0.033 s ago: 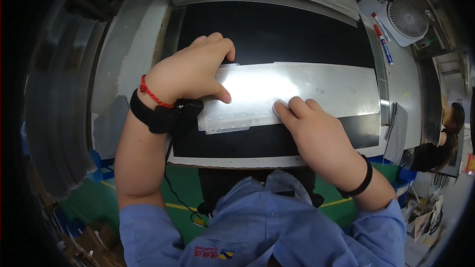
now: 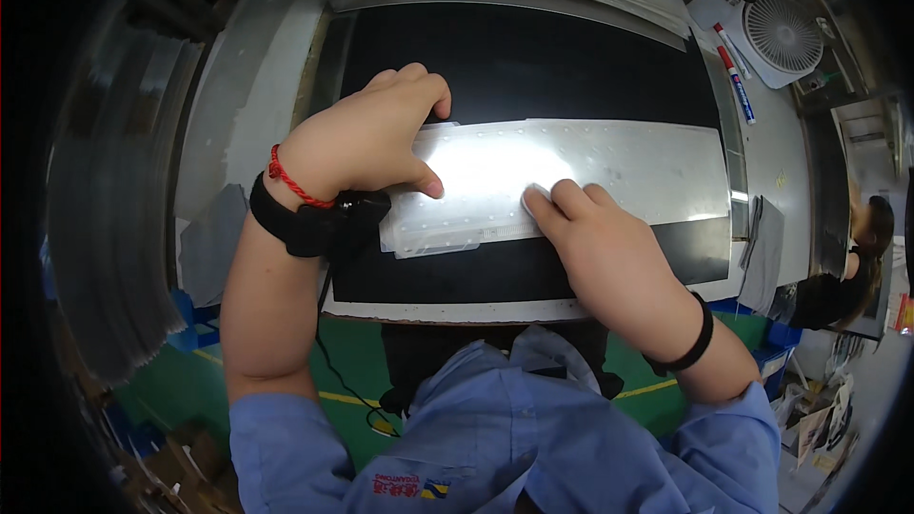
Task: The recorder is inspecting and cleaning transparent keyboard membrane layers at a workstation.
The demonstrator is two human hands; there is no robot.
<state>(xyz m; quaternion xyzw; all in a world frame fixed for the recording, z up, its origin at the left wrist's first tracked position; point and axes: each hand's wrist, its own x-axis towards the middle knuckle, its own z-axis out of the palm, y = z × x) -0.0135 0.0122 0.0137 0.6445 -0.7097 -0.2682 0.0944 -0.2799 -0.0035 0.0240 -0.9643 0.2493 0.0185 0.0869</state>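
I get a v. glossy, smooth finish on the panel [image 2: 657,167]; plastic or metal, can't tell from here. Black mat [image 2: 533,57]: smooth, semi-matt. Blue shirt [image 2: 476,419] = matt, creased cloth; fan [image 2: 783,33] = white plastic; red bracelet [image 2: 290,186] = braided cord.

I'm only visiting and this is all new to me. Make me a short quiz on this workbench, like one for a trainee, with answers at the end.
1. True or false: the round fan stands to the right of the black work surface.

2. Fill in the blank: the red cord bracelet is worn on the person's ____ wrist.

3. Multiple choice: where are the fingertips of the right hand?
A) On the fan
B) At the shiny, pale panel
C) On the red-capped marker

Key: 1. True. 2. Left. 3. B.
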